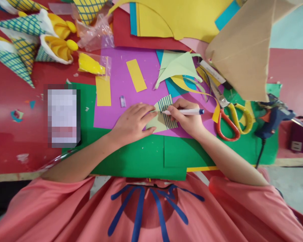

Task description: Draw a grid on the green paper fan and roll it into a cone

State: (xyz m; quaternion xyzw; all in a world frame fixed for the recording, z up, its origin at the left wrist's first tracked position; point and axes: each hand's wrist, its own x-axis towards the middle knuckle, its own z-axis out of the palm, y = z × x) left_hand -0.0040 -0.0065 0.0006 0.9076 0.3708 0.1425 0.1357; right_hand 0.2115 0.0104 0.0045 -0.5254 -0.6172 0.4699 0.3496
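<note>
Between my hands lies a pale green piece of foam sheet (159,123), its right part covered in dark, roughly parallel lines. My left hand (135,121) rests over its left side, fingers stretched out and pressing it down. A white marker with a blue end (189,112) is gripped in my right hand (189,122), its tip at the lined part of the piece. Purple sheet (111,117) and green sheet (131,158) lie underneath. Two yellow strips, one of them a loose rectangle (136,75), sit beyond my left hand.
Scissors with red and yellow handles (228,124) and a blue glue gun (269,119) lie to the right, near brown cardboard (244,50). Finished-looking checked cones (22,27) fill the far left. A blurred-out phone-like rectangle (64,116) is at left. Pale green offcuts (179,65) lie ahead.
</note>
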